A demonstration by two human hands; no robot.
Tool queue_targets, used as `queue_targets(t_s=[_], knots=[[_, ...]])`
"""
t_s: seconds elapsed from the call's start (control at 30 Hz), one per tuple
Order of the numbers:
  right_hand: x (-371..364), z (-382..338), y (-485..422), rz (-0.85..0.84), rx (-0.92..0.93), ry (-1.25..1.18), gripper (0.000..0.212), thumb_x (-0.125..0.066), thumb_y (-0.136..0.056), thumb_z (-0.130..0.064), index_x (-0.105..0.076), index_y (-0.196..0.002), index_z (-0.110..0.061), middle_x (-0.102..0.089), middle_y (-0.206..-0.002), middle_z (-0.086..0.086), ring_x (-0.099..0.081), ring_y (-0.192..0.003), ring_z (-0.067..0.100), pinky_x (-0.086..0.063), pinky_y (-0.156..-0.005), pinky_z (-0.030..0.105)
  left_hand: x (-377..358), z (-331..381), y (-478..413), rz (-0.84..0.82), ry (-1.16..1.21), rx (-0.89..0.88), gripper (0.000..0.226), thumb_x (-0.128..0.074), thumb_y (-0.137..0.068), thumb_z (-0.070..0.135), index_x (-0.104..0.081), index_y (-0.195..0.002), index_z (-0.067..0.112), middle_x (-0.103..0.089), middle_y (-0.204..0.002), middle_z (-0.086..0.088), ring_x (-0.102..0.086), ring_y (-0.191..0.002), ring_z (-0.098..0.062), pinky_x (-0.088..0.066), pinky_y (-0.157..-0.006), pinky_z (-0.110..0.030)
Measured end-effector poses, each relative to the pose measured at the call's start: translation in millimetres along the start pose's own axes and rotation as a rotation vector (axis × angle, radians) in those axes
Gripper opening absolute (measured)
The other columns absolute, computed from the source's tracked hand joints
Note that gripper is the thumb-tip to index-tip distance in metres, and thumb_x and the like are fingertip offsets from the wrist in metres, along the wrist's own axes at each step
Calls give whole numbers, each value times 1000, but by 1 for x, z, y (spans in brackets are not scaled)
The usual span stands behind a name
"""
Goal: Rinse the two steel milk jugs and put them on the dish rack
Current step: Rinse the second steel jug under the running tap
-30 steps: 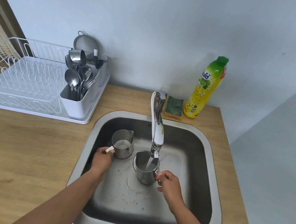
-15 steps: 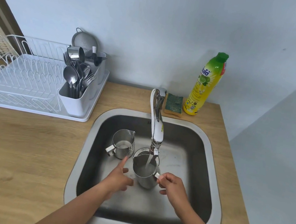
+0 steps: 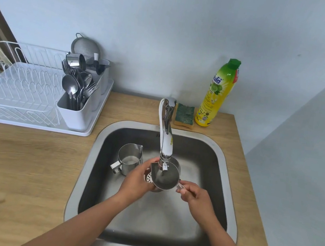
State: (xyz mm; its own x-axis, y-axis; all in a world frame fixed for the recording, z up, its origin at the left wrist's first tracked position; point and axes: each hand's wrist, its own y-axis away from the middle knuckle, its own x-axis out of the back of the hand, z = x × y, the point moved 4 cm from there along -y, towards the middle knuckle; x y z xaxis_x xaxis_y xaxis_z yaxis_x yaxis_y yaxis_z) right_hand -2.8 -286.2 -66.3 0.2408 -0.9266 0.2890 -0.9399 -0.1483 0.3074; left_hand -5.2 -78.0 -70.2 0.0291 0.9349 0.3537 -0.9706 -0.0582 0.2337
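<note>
Two steel milk jugs are in the sink (image 3: 221,172). One jug (image 3: 163,177) is lifted under the tap (image 3: 165,139), tilted toward me, with water running into it. My right hand (image 3: 193,197) pinches its handle. My left hand (image 3: 139,181) wraps around its body on the left side. The second jug (image 3: 129,158) stands upright on the sink floor just left of the held one, handle pointing front left, with no hand on it. The white dish rack (image 3: 22,94) sits on the wooden counter at the far left.
A white cutlery holder (image 3: 76,109) with several spoons and forks fills the rack's right end. A green-and-yellow sponge (image 3: 184,115) and a yellow dish-soap bottle (image 3: 218,95) stand behind the sink. The drain strainer (image 3: 148,177) shows under the held jug.
My left hand let go of the left jug's handle and moved right onto the body of the jug under the tap. That jug has been lifted and tilted.
</note>
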Motion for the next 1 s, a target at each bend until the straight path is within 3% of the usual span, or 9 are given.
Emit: queue_targets(t_s=[0.07,0.17,0.33,0.47,0.6,0.73,0.87,1.0], knots=[[-3,1,-3,-3,-18,-59,26,-55,-95,4,-74,-86,-11,-67,-109,-16,-69,-86,-5,-55,-75,14,8,7,1,54,-171,-57,75,-82,-70,20,-47,-126,56,-61,-126,20,-57,-113,1,-52,-92,-27],[-8,5,-8,-3,-44,-155,17,-54,-97,1,-71,-96,-3,-68,-114,-8,-69,-90,6,-58,-78,17,19,20,8,102,-341,-139,78,-82,-72,22,-44,-134,51,-51,-138,19,-48,-123,-4,-49,-95,-30],[-22,8,-11,-69,-86,-253,21,-54,-99,-4,-72,-88,-10,-67,-122,-4,-69,-99,14,-59,-88,32,31,24,19,109,-419,-159,81,-83,-74,30,-40,-140,48,-44,-150,16,-37,-142,-12,-44,-109,-43],[-32,11,-11,-141,-113,-311,16,-53,-99,-6,-69,-95,-7,-71,-112,7,-65,-107,23,-57,-94,42,38,27,29,125,-457,-158,84,-83,-74,33,-38,-143,45,-39,-155,14,-20,-150,-10,-34,-117,-48],[-41,11,-8,-203,-133,-318,15,-50,-102,-9,-65,-101,-6,-73,-107,11,-69,-111,21,-58,-91,41,46,25,39,144,-489,-157,83,-85,-70,39,-42,-142,41,-45,-149,14,-36,-142,-9,-35,-114,-35],[-45,7,-3,-228,-164,-290,18,-46,-103,-9,-64,-102,-7,-74,-99,7,-74,-98,24,-58,-79,38,51,11,45,144,-451,-109,85,-83,-63,51,-46,-139,42,-52,-132,18,-45,-121,-4,-42,-101,-23],[-42,4,1,-227,-196,-195,21,-43,-104,-12,-63,-103,-8,-72,-92,4,-74,-88,29,-56,-69,33,47,-5,49,121,-373,-1,77,-85,-58,53,-55,-129,44,-58,-116,19,-47,-114,-7,-42,-93,-26],[-30,0,4,-225,-179,-49,22,-44,-104,-17,-61,-91,-16,-66,-86,3,-69,-74,23,-51,-59,26,33,-25,50,49,-261,142,86,-84,-45,60,-57,-122,37,-65,-115,16,-58,-111,-4,-47,-98,-32]])
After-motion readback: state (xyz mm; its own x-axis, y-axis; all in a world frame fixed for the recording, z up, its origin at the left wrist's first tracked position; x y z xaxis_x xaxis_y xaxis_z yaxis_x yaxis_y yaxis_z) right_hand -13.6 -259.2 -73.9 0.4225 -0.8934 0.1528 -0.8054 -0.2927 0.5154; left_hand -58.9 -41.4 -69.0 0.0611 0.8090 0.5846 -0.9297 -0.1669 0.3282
